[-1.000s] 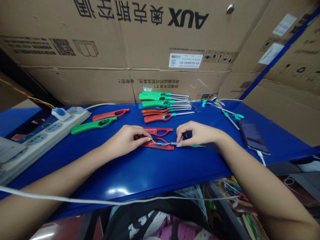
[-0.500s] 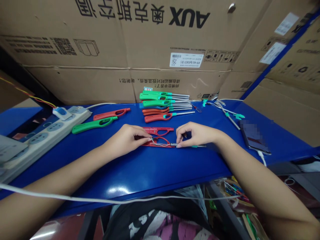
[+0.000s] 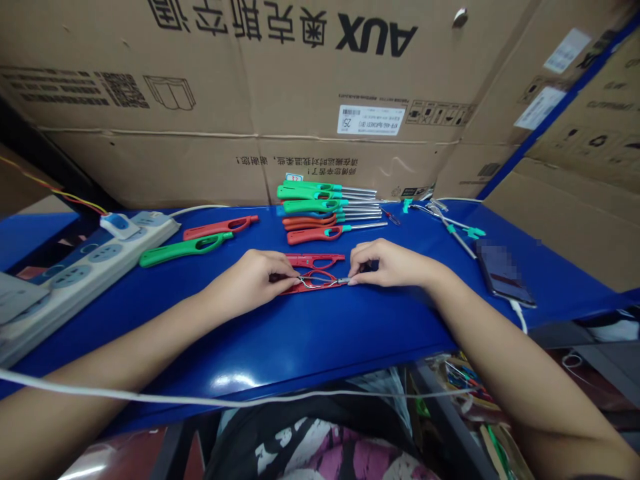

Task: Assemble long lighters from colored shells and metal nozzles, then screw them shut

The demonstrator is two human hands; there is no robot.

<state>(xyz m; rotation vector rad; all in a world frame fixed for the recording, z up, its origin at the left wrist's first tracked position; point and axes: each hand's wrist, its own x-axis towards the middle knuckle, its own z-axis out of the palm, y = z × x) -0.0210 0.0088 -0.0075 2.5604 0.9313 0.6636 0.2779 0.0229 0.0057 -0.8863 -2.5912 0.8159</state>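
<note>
Two red lighter shell halves lie in front of me: the far red shell half (image 3: 316, 260) rests flat, and the near red shell half (image 3: 325, 287) lies between my hands. My left hand (image 3: 260, 275) pinches a thin wire (image 3: 309, 284) over the near half's left end; its fingertips partly hide the wire's end. The wire loops across the handle opening toward a small grey metal tube (image 3: 344, 281). My right hand (image 3: 383, 263) holds that tube between thumb and fingers at the shell's right end.
A pile of lighters (image 3: 313, 207) with metal barrels lies behind the shells. Farther left are a red casing (image 3: 215, 228), a green casing (image 3: 183, 251) and a power strip (image 3: 107, 257). A phone (image 3: 503, 273) lies right. A white cable (image 3: 240, 403) crosses in front.
My right hand has shifted slightly left and up with the grey tube. The rod that stuck out to its right no longer shows. My left hand keeps its pinch on the wire.
</note>
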